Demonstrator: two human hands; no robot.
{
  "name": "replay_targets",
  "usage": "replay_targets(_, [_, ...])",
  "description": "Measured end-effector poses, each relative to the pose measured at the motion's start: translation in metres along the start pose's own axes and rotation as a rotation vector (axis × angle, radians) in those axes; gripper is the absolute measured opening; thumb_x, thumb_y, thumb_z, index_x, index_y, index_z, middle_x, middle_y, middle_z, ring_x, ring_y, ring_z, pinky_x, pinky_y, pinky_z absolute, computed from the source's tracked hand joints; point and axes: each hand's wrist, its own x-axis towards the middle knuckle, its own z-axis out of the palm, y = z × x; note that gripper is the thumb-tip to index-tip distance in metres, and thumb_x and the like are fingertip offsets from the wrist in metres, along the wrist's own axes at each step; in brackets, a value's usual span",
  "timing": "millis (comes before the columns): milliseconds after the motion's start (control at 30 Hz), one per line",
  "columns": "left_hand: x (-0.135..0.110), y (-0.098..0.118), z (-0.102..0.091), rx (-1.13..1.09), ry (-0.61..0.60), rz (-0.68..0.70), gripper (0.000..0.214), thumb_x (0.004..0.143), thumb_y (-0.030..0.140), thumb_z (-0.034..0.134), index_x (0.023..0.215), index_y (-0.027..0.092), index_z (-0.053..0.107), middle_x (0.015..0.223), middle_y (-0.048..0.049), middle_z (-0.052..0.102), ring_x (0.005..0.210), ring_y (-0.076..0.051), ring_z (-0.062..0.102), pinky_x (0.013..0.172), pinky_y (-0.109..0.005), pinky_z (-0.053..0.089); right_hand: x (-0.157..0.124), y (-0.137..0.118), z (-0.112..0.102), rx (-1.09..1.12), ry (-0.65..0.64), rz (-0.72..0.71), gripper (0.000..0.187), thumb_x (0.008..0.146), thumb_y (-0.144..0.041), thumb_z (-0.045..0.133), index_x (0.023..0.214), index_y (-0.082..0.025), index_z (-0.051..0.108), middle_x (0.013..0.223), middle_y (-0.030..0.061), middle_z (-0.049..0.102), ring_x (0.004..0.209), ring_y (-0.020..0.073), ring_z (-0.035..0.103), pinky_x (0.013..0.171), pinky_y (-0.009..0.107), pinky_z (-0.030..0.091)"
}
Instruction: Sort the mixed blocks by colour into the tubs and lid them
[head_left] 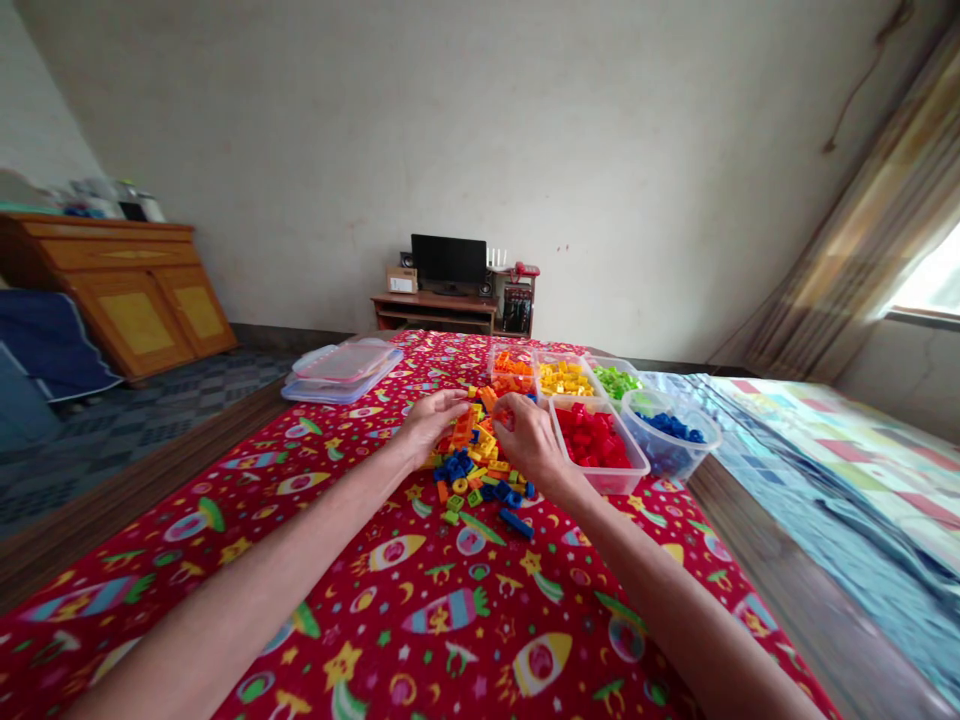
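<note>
A mixed pile of toy building bricks (480, 465) in orange, yellow, blue and green lies on the red patterned tablecloth (390, 620). My left hand (433, 425) is at the pile's left side, fingers stretched toward the bricks and nothing visible in them. Across from it, my right hand (526, 432) bends over the right side with fingers curled and tips together; what they hold, if anything, is hidden. A long blue brick (516, 523) lies at the near edge. Beside my right hand stands a clear box of red bricks (596, 438).
Behind the red box stand containers of orange bricks (513, 368), yellow bricks (564, 379) and green bricks (616, 381). A round tub (667, 460) of blue bricks is at the right. Stacked clear lids (343, 368) lie at left. A bed (825, 500) adjoins the right side.
</note>
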Motion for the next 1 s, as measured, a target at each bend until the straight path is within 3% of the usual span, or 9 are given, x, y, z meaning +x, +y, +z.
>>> replay_targets(167, [-0.007, -0.001, 0.005, -0.097, 0.026, 0.012, 0.044, 0.054, 0.033, 0.082, 0.090, 0.015, 0.065, 0.081, -0.0031, 0.068, 0.068, -0.013, 0.061, 0.055, -0.019, 0.043, -0.007, -0.014, 0.010, -0.139, -0.056, -0.167, 0.022, 0.084, -0.008, 0.044, 0.100, -0.015, 0.057, 0.100, 0.0106, 0.059, 0.091, 0.0200, 0.052, 0.081, 0.032, 0.043])
replay_targets(367, [-0.006, 0.001, 0.014, -0.277, 0.076, -0.135, 0.014, 0.067, 0.009, 0.067, 0.080, 0.015, 0.064, 0.065, 0.0017, 0.065, 0.055, -0.009, 0.059, 0.051, -0.017, 0.044, -0.015, -0.024, 0.013, -0.249, -0.146, -0.172, 0.013, 0.090, -0.021, 0.047, 0.095, -0.015, 0.058, 0.104, 0.0132, 0.056, 0.093, 0.0219, 0.050, 0.083, 0.036, 0.045])
replay_targets(467, [-0.010, 0.008, 0.022, -0.386, 0.071, -0.228, 0.015, 0.070, 0.000, 0.055, 0.072, 0.015, 0.060, 0.058, 0.0027, 0.061, 0.048, -0.008, 0.057, 0.048, -0.015, 0.045, -0.018, -0.028, 0.013, -0.314, -0.167, -0.148, 0.021, 0.087, -0.027, 0.055, 0.103, -0.013, 0.056, 0.111, 0.0157, 0.054, 0.099, 0.0246, 0.050, 0.084, 0.038, 0.046])
replay_targets(700, [-0.014, 0.016, 0.024, -0.424, 0.044, -0.262, 0.011, 0.080, 0.011, 0.052, 0.080, 0.016, 0.061, 0.067, -0.0008, 0.066, 0.057, -0.010, 0.062, 0.055, -0.018, 0.051, -0.017, -0.019, 0.017, -0.341, -0.138, -0.062, 0.022, 0.087, -0.018, 0.049, 0.108, -0.015, 0.052, 0.109, 0.0152, 0.056, 0.101, 0.0253, 0.051, 0.084, 0.039, 0.048])
replay_targets(867, [-0.010, 0.014, 0.018, -0.296, 0.004, -0.205, 0.007, 0.079, 0.018, 0.055, 0.083, 0.017, 0.062, 0.083, -0.0052, 0.071, 0.078, -0.015, 0.068, 0.071, -0.024, 0.055, -0.016, -0.004, 0.021, -0.243, -0.023, -0.100, 0.027, 0.086, -0.023, 0.051, 0.111, -0.012, 0.050, 0.098, 0.0143, 0.059, 0.095, 0.0249, 0.055, 0.085, 0.040, 0.047])
replay_targets(1000, [-0.011, 0.016, 0.017, -0.287, -0.043, -0.164, 0.012, 0.081, 0.017, 0.053, 0.086, 0.017, 0.064, 0.090, -0.0060, 0.072, 0.080, -0.014, 0.068, 0.074, -0.025, 0.055, -0.014, 0.000, 0.019, -0.178, 0.034, -0.118, 0.030, 0.083, -0.020, 0.050, 0.112, -0.012, 0.050, 0.095, 0.0147, 0.062, 0.092, 0.0253, 0.058, 0.081, 0.039, 0.048])
